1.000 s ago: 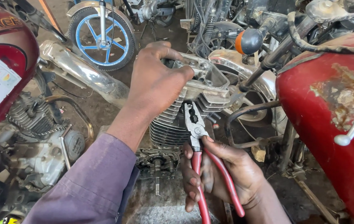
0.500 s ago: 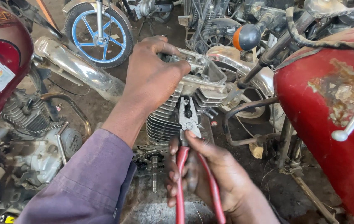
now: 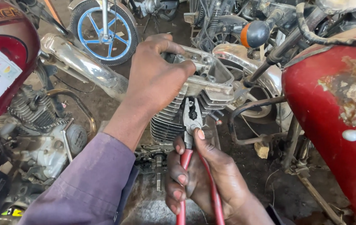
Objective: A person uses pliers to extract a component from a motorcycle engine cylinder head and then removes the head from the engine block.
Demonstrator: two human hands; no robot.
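Pressing left hand (image 3: pixel 155 79) clenched on finned grey metal engine cylinder head (image 3: pixel 203 83); right hand (image 3: pixel 203 175), grasping red-handled steel pliers (image 3: pixel 192 121), now nosed up against fins at six o'clock.

A finned metal engine cylinder (image 3: pixel 173 121) stands at the centre of the yard floor, its open cylinder head (image 3: pixel 211 77) on top. The left hand (image 3: pixel 155 81) lies over the head's near-left edge; the right hand (image 3: pixel 205 179) sits below and in front, holding red-handled pliers (image 3: pixel 192 121) whose nose points up against the fins just under the head. Left of the cylinder lies a bare engine block with chain (image 3: pixel 32 125), beneath a red fuel tank (image 3: pixel 3 62). Behind, a chrome exhaust pipe (image 3: pixel 82 66) slants before a blue-spoked wheel (image 3: pixel 103 31). A rusted red motorcycle tank (image 3: pixel 332 108) fills the right side.
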